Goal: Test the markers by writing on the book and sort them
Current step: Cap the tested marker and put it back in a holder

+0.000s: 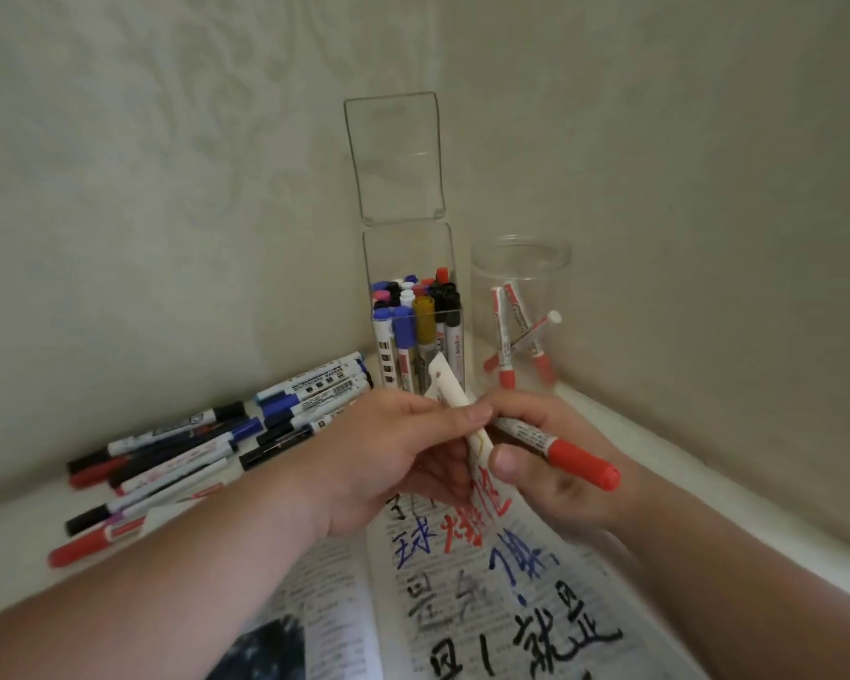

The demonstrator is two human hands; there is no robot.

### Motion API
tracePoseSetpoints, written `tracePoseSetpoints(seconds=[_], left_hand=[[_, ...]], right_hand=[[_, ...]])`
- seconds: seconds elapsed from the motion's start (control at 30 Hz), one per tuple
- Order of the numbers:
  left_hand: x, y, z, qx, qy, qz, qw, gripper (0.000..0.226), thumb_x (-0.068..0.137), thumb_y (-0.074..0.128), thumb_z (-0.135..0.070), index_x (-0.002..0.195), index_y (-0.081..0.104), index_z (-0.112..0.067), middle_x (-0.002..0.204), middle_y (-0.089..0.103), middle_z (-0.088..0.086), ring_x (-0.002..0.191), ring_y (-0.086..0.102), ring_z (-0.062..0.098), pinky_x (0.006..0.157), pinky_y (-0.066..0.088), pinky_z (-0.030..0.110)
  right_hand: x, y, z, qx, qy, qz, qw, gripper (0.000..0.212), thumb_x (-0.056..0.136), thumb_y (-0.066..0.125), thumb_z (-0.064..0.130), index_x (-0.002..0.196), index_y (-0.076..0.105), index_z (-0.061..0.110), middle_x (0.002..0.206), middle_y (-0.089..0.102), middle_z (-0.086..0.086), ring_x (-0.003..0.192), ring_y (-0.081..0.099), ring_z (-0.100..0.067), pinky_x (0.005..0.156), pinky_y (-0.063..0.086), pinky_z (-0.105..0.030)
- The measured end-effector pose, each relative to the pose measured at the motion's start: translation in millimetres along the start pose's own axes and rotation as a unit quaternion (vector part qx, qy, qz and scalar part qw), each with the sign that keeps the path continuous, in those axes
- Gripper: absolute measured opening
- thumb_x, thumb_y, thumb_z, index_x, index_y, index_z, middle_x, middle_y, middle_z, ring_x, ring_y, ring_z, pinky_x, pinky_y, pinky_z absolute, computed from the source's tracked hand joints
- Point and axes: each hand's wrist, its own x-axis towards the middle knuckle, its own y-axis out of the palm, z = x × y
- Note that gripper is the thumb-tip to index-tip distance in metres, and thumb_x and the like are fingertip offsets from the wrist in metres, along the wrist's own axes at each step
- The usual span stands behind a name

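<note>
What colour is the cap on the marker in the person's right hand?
Red: the cap shows best in the head view.

Pale corner [440, 41] sitting in dim light.
Left wall [143, 188] and right wall [707, 188] are showing a faint embossed pattern; a white table [16, 552] is running along them under soft, even light.
</note>
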Motion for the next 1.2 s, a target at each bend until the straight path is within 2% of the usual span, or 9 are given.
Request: tracePoseSetpoints(seconds=[0.2,0.3,0.4,0.5,0.6,0.73,0.9,1.07,1.2], left_hand=[[2.7,-2.3,7.9,-0.048,0.011,0.003,0.999,0.050,0.081,0.075,-0.031,0.100,0.069,0.014,0.094,0.065,0.032,0.079,0.065,0.035,0.076,0.059,0.041],[1.4,-1.8,9.4,-0.050,0.016,0.016,0.998,0.041,0.083,0.077,-0.030,0.098,0.073,0.008,0.091,0.066,0.028,0.077,0.066,0.031,0.073,0.059,0.038],[0.1,-1.8,9.5,-0.049,0.017,0.005,0.999,0.043,0.083,0.077,-0.035,0.095,0.073,0.007,0.089,0.066,0.028,0.077,0.065,0.034,0.074,0.059,0.039],[-2.7,2.3,6.5,-0.032,0.017,-0.005,0.999,0.057,0.081,0.076,-0.048,0.093,0.073,0.007,0.094,0.066,0.036,0.084,0.066,0.044,0.078,0.058,0.045],[-4.7,4.2,0.8,-0.005,0.030,-0.017,0.999,0.034,0.079,0.074,-0.036,0.081,0.077,-0.002,0.074,0.068,0.022,0.069,0.067,0.035,0.064,0.059,0.038],[-4.0,0.7,-6.1,-0.001,0.046,-0.019,0.999,0.026,0.083,0.072,-0.026,0.061,0.072,-0.012,0.062,0.064,0.012,0.059,0.065,0.026,0.065,0.061,0.040],[-0.5,-5.3,0.2,-0.009,0.037,-0.037,0.999,0.026,0.083,0.075,-0.024,0.074,0.068,-0.001,0.069,0.064,0.019,0.066,0.065,0.033,0.073,0.061,0.048],[-1.3,-10.8,6.8,-0.044,-0.003,-0.035,0.998,0.039,0.081,0.073,-0.015,0.100,0.063,0.018,0.081,0.065,0.030,0.065,0.066,0.032,0.064,0.062,0.043],[-11.7,-31.2,1.5,-0.011,-0.060,-0.052,0.997,0.016,0.090,0.065,-0.006,0.092,0.071,0.009,0.081,0.066,0.027,0.059,0.063,0.027,0.051,0.056,0.034]], right_hand=[[-2.9,-3.9,-0.3,0.002,0.040,-0.050,0.998,0.080,0.085,0.063,0.067,0.094,0.062,-0.013,0.069,0.061,0.018,0.063,0.054,0.003,0.063,0.042,-0.013],[-3.8,-5.1,1.5,0.003,0.054,-0.055,0.997,0.065,0.084,0.067,0.066,0.090,0.065,0.001,0.073,0.064,0.009,0.067,0.057,-0.001,0.063,0.045,-0.019],[-3.8,-4.4,1.4,0.029,0.078,-0.029,0.996,0.044,0.086,0.074,0.044,0.090,0.062,0.003,0.074,0.068,0.013,0.067,0.063,0.001,0.066,0.048,-0.014],[-1.8,2.3,0.1,0.044,0.107,-0.030,0.993,0.053,0.078,0.084,0.049,0.096,0.067,0.002,0.082,0.070,-0.004,0.076,0.067,-0.020,0.071,0.056,-0.043],[-1.8,7.8,1.8,0.039,0.090,-0.016,0.995,0.047,0.077,0.081,0.052,0.105,0.071,0.016,0.086,0.071,0.003,0.079,0.066,-0.013,0.073,0.052,-0.030],[1.2,5.0,-2.1,0.011,0.098,-0.055,0.994,0.080,0.067,0.083,0.068,0.103,0.065,-0.002,0.078,0.064,-0.021,0.067,0.059,-0.038,0.062,0.051,-0.053],[-2.5,1.0,0.7,0.022,0.085,-0.050,0.995,0.079,0.066,0.080,0.069,0.090,0.060,-0.003,0.057,0.053,0.010,0.051,0.044,-0.002,0.052,0.036,-0.018],[-3.1,-3.1,6.7,-0.001,0.100,-0.111,0.989,0.068,0.060,0.080,0.075,0.083,0.064,0.013,0.059,0.063,0.000,0.049,0.058,-0.007,0.047,0.046,-0.021],[-1.6,-17.6,11.7,-0.117,0.035,-0.266,0.956,0.036,0.072,0.086,0.040,0.091,0.064,0.019,0.069,0.063,-0.012,0.057,0.063,-0.026,0.054,0.052,-0.028]])
